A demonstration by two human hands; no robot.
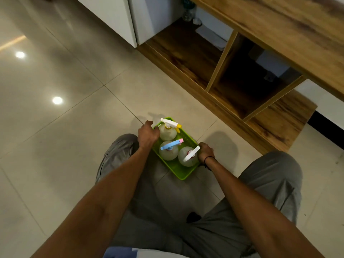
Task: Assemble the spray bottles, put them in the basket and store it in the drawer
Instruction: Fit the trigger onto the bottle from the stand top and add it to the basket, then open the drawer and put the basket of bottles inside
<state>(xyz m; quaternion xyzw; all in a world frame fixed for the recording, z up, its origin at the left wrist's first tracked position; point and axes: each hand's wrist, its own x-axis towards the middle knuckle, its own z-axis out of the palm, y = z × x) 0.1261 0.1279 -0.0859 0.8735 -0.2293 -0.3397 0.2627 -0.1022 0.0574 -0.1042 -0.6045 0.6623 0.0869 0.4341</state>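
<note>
A lime-green basket [177, 172] sits low over the tiled floor between my knees. Three clear round spray bottles stand in it: one with a white and yellow trigger head [168, 130] at the far end, one with a blue and pink head [168, 151] in the middle, one with a white head [189, 157] nearest my right side. My left hand [148, 135] grips the basket's far left rim. My right hand [204, 152] grips the right rim beside the white-headed bottle. I cannot tell whether the basket touches the floor.
A low wooden cabinet [214, 101] with open compartments runs diagonally ahead and to the right. The nearest compartments [240, 86] are dark inside; a folded white cloth [212, 37] and a bottle lie in the far one. A white door panel [119, 19] stands at the back.
</note>
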